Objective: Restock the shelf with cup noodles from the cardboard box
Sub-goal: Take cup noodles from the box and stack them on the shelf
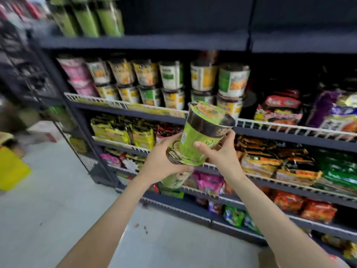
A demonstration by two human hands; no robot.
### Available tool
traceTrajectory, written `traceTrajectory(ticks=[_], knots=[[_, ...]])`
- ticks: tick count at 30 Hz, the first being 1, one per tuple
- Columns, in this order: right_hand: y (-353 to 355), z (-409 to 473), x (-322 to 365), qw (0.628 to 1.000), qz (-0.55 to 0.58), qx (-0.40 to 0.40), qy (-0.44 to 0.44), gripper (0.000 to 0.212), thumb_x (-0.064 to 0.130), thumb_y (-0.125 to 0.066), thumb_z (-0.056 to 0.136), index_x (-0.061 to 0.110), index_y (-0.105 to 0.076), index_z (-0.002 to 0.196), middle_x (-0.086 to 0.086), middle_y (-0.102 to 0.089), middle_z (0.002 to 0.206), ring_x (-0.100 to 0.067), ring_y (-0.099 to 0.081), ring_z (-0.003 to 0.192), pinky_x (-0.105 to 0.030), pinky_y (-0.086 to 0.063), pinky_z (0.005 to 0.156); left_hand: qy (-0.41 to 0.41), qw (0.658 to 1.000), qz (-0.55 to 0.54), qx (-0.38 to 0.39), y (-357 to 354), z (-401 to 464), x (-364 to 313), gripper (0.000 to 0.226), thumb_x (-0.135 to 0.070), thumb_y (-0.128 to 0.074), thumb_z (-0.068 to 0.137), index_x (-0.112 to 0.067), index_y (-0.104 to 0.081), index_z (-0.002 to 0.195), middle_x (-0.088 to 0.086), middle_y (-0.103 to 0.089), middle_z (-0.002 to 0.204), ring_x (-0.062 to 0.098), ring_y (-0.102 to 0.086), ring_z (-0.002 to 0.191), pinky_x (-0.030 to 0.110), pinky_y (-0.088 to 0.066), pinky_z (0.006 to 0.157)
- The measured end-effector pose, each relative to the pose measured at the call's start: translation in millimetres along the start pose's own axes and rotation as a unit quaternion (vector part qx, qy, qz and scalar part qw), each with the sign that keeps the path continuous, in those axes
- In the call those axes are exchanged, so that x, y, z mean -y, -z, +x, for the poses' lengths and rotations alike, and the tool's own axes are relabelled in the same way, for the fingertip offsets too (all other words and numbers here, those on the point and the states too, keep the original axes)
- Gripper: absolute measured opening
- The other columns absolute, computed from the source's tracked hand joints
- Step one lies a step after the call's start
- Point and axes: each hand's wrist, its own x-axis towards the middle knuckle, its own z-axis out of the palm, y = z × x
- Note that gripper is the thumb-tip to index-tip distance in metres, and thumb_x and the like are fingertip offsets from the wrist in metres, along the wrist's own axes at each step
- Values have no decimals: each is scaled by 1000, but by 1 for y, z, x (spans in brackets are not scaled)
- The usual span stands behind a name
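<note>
Both hands are holding green cup noodles in front of the shelf (123, 105). The right hand (222, 153) is gripping the upper cup (201, 136), thumb across its near side and fingers curling behind its dark rim, so the cup is tilting with its lid toward the shelf. The left hand (160, 161) is wrapping its fingers and thumb around a lower cup (176, 178), which is sitting just under and touching the upper one. Both cups are hovering just below the wire-fronted tier where stacked cups (172, 84) are standing, beside noodle packets (280, 111).
</note>
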Motion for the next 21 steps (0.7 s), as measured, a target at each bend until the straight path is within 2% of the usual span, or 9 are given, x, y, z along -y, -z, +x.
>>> traceTrajectory(ticks=[2,3,5,7,8,12,17,19,21], knots=[[-18,28,33,999,-2,-7,51,87,51,-75,61,30,-27,131,30,-44,116,22,-45,101,-14,-42,90,-33,999,1,-30,34,26,-10,88,-50,-83,55,-47,-36,129,-21,-43,128,9,-39,129,34,-36,105],[-24,44,48,997,-5,-11,77,85,53,-75,62,31,-30,130,27,-46,118,21,-46,104,-14,-44,91,-48,998,4,-47,49,40,-16,89,-51,-82,56,-42,-37,132,-22,-43,129,6,-39,127,31,-36,104],[-34,75,77,993,-7,-22,120,83,58,-76,63,29,-36,129,17,-53,121,5,-53,110,-21,-49,90,-83,993,2,-83,76,68,-26,94,-54,-81,56,-36,-35,137,-24,-44,130,0,-41,122,27,-38,100],[-42,107,105,988,-2,-19,150,80,52,-75,66,25,-37,131,12,-57,115,-5,-58,105,-13,-51,75,-115,985,0,-125,99,96,-36,98,-57,-80,55,-36,-33,138,-24,-45,130,-4,-41,119,25,-38,99],[-45,124,118,986,5,-14,166,78,47,-76,68,23,-37,132,10,-59,115,-5,-60,104,-11,-50,73,-129,980,3,-150,110,111,-40,99,-56,-80,54,-35,-33,139,-21,-46,132,-2,-42,120,26,-38,100],[-63,185,160,972,24,-4,233,86,48,-77,66,23,-31,135,13,-54,125,0,-57,110,-29,-52,91,-179,953,14,-244,150,170,-51,99,-49,-84,57,-32,-33,140,-13,-46,137,4,-42,125,27,-37,101],[-94,259,185,956,48,-7,288,73,27,-80,74,15,-33,129,11,-57,118,-4,-62,105,-31,-54,89,-217,912,74,-340,195,245,-51,103,-45,-87,56,-25,-34,141,-6,-46,139,13,-42,128,33,-38,104],[-108,292,193,955,56,-4,290,76,32,-82,72,17,-34,128,9,-58,119,-8,-61,107,-39,-54,91,-232,900,91,-359,212,274,-48,103,-45,-87,55,-22,-35,142,-3,-47,139,16,-43,128,37,-40,103],[-122,323,201,954,56,-9,293,81,38,-82,69,20,-33,131,6,-57,123,-10,-59,111,-43,-53,92,-224,901,96,-359,229,303,-43,105,-47,-86,55,-22,-34,142,-3,-47,139,17,-43,128,37,-39,103]])
